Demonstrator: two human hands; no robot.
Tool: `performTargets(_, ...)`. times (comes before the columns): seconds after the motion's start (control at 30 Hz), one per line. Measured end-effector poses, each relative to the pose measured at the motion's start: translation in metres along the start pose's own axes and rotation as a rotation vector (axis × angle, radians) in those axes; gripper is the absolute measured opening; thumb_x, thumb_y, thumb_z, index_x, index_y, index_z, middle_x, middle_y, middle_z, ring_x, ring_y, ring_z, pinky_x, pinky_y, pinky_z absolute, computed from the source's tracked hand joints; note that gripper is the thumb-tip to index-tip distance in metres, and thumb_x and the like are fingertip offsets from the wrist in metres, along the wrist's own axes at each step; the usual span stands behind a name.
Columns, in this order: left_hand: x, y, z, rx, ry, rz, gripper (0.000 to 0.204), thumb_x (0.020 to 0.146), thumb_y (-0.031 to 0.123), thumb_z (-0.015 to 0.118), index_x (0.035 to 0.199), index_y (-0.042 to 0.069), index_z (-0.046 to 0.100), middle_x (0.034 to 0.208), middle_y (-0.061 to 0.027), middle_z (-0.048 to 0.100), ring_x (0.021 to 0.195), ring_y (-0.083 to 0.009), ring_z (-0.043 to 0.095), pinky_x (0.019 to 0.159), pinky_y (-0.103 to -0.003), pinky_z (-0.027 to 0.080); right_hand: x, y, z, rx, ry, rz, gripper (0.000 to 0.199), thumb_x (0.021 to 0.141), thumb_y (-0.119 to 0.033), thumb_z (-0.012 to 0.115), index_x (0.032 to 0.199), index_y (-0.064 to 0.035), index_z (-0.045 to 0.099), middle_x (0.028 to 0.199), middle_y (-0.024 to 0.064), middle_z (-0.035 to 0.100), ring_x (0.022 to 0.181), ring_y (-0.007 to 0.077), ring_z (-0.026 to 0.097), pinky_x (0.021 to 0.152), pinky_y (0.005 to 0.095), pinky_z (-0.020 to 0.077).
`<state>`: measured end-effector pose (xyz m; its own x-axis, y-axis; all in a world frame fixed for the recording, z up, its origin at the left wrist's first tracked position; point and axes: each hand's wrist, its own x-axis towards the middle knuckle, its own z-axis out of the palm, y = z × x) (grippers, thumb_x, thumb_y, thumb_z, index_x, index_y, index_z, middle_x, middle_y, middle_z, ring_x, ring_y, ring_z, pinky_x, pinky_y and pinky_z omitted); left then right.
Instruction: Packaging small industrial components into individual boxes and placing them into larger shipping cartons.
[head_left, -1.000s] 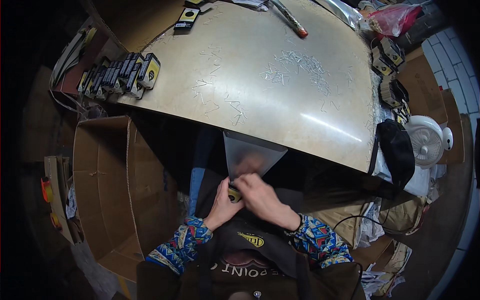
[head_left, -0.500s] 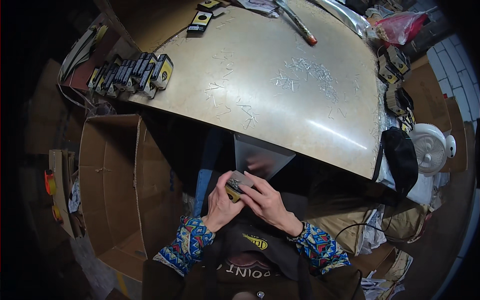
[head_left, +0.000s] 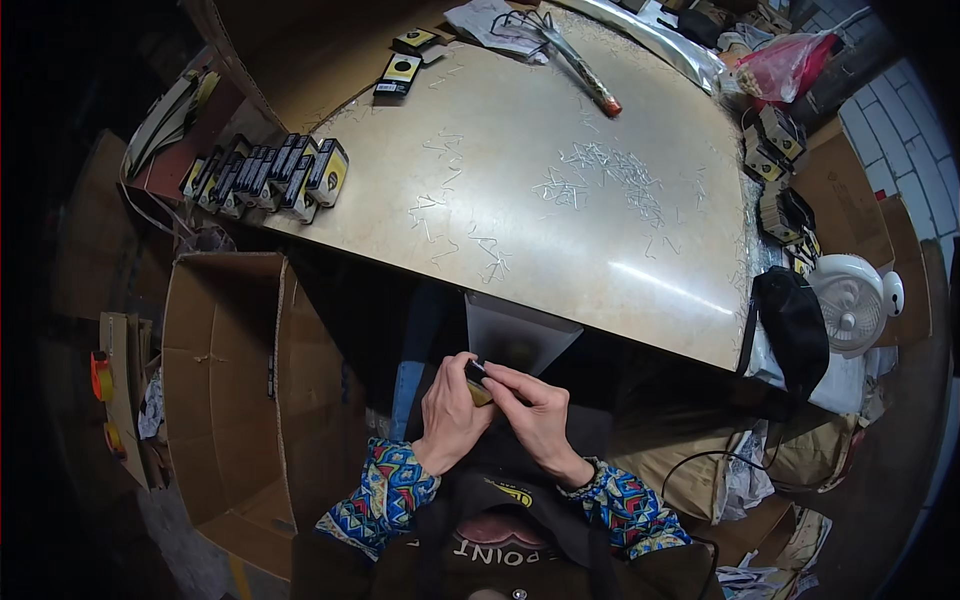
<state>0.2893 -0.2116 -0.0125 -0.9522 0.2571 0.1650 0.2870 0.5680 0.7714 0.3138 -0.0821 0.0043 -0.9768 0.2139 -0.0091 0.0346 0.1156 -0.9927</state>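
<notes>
My left hand [head_left: 450,412] is wrapped round a small black and yellow cardboard box [head_left: 479,392], held low in front of my body, below the table's near edge. My right hand [head_left: 536,410] has its thumb and fingers pinched together at the box's upper end, where the dark top shows. Fingers hide much of the box, so I cannot tell whether its flap is fully tucked in. On the table [head_left: 390,220] beyond my hands lie loose bent metal wire pieces [head_left: 600,165], in a pile and in scattered groups.
Similar small boxes [head_left: 265,178] stand in a row at the table's left corner. A large open cardboard carton [head_left: 225,400] is at my left. On the right are more boxes [head_left: 775,145], a black bag [head_left: 795,325] and a white fan [head_left: 850,305]. A taped-handle tool [head_left: 580,70] lies far back.
The box's open end showed metal pieces and a raised grey flap; now a dark top shows there instead. My right fingers have drawn into a pinch. The whole view has shifted slightly.
</notes>
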Motion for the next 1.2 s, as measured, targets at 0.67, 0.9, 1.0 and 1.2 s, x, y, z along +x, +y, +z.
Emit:
performTargets(0.67, 0.112, 0.006, -0.079, 0.531, -0.003, 0.199, 0.064, 0.075, 0.023, 0.076, 0.126, 0.001, 0.044, 0.103, -0.0186, 0.05, 0.096, -0.0348, 0.055, 0.076, -0.044, 0.045, 0.099, -0.021, -0.01, -0.565, -0.107, -0.774, 0.029, 0.087, 0.0, 0.064, 0.115, 0.0029, 0.062, 0.118, 0.02, 0.064, 0.113, 0.036, 0.061, 0.094, 0.0435, 0.0514)
performTargets(0.9, 0.289, -0.041, -0.148, 0.989, 0.019, 0.29, 0.062, 0.081, 0.021, 0.069, 0.134, 0.002, 0.044, 0.117, -0.016, 0.053, 0.105, -0.0304, 0.052, 0.087, -0.042, 0.044, 0.209, -0.005, -0.063, -1.163, -0.045, -0.655, 0.038, 0.096, -0.019, 0.052, 0.126, 0.0037, 0.053, 0.133, 0.0223, 0.054, 0.131, 0.0369, 0.045, 0.11, 0.0536, 0.0313)
performTargets(1.0, 0.357, -0.064, -0.153, 1.358, 0.038, 0.399, 0.067, 0.081, 0.014, 0.065, 0.142, 0.009, 0.039, 0.136, -0.0158, 0.048, 0.113, -0.0295, 0.052, 0.093, -0.042, 0.044, 0.208, -0.005, -0.078, -1.041, -0.205, -0.608, 0.036, 0.095, -0.016, 0.054, 0.126, 0.0024, 0.054, 0.132, 0.0222, 0.055, 0.129, 0.0375, 0.046, 0.108, 0.0541, 0.034)
performTargets(1.2, 0.442, -0.083, -0.146, 1.198, -0.389, 0.611, 0.046, 0.086, 0.009, 0.056, 0.129, 0.022, 0.05, 0.144, -0.0066, 0.044, 0.125, -0.0287, 0.047, 0.095, -0.047, 0.043, 0.229, 0.002, -0.155, -1.135, 0.028, -0.506, 0.048, 0.094, -0.027, 0.059, 0.135, -0.0028, 0.051, 0.143, 0.0233, 0.044, 0.139, 0.0399, 0.034, 0.114, 0.0526, 0.0254)
